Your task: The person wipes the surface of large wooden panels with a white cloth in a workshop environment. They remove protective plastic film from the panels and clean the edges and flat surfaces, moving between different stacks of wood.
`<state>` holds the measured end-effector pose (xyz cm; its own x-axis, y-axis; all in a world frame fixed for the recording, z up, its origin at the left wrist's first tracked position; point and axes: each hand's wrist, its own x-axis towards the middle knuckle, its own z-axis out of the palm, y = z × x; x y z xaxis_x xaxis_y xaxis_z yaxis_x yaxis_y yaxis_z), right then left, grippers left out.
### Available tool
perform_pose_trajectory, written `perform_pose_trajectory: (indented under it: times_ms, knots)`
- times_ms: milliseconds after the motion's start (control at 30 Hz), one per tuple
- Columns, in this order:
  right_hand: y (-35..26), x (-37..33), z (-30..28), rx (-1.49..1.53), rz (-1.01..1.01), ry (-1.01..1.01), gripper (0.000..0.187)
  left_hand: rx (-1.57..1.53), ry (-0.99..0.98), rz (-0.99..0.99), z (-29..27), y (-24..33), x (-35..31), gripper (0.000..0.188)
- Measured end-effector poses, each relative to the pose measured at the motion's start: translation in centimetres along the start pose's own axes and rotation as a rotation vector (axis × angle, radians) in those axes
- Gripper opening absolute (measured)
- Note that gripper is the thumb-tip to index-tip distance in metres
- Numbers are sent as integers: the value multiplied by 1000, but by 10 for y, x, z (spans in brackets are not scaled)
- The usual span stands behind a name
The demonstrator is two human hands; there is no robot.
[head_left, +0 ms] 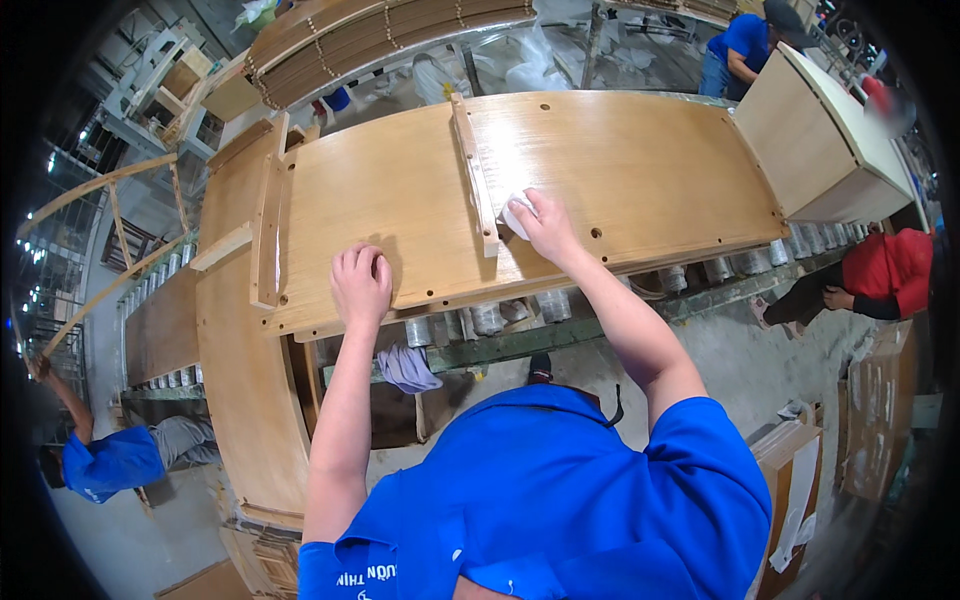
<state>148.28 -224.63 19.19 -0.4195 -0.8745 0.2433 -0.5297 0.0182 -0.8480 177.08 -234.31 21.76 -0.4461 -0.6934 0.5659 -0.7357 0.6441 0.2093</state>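
Note:
A large light-brown wooden panel (pixel 380 195) with small holes lies flat in front of me. A narrow wooden batten (pixel 474 170) crosses it from the far edge towards the near side. Just right of the batten's near end, my right hand (pixel 545 228) grips a small white rounded pad (pixel 517 215) against the panel; the fingers partly cover it, and its exact kind is unclear. My left hand (pixel 361 283) rests near the panel's front edge, with loosely bent fingers and nothing visible in them. Another batten (pixel 267 230) stands along the panel's left end.
Under the panel runs a roller conveyor (pixel 487 318) with a purple cloth (pixel 408 369) hanging from it. A pale wooden box (pixel 815 140) stands at the panel's right end. People work at far left (pixel 110 460), far right (pixel 890 272) and back right (pixel 745 50). Cartons (pixel 875 410) stand lower right.

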Motion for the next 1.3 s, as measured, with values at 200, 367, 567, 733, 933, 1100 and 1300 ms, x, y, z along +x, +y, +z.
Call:
perform_pose_trajectory:
  times_ms: [200,367,567,733,933,1100,1300]
  knots:
    - [-13,-30,-7,-20,-6,-4,36,6,-13,-14,-2,0,-2,9]
    - [-14,-28,-13,-69,13,-20,35,7,-22,-14,-1,6,0,9]
    - [-15,-35,-18,-1,-64,-58,28,9,-6,-39,2,4,1,10]
    - [-26,-48,-35,-147,-128,-365,26,3,49,-32,2,-3,-1,11]
    - [9,-46,-62,1108,471,-193,31,3,40,-120,-6,-5,-6,11]
    - [-42,-15,-73,1458,305,-359,51,-16,2,-148,-13,-5,-11,11]
    - [-110,18,-31,1308,531,-662,49,-71,27,-82,-13,-6,-8,12]
